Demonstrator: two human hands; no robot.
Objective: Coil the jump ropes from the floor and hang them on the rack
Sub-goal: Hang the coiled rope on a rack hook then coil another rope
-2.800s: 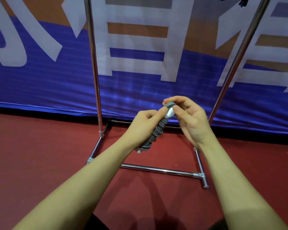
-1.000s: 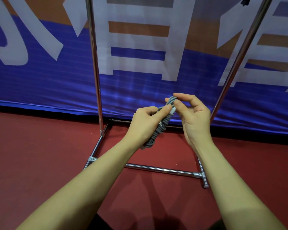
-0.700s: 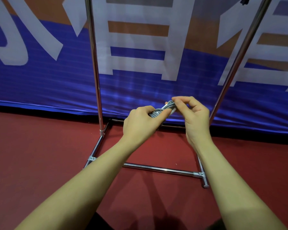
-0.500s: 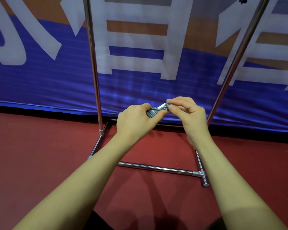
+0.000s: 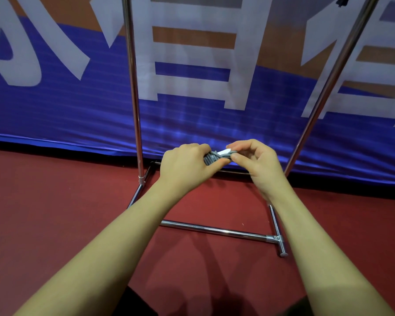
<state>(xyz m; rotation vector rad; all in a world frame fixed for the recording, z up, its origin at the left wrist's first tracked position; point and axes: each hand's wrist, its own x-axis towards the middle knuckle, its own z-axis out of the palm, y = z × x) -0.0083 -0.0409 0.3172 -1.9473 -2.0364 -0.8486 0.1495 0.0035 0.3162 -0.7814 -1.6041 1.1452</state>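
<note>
Coiled jump rope [image 5: 211, 158] grey, white handle [image 5: 224, 152]. Rack [image 5: 134, 92] shiny chrome. Floor [image 5: 55, 201] dark red. Banner [image 5: 78, 106] across upper frame: blue, orange-brown, large white characters.

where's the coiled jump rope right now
In the head view the grey jump rope sits mid-frame, held between the left hand and right hand, in front of the rack and above its base.
</note>
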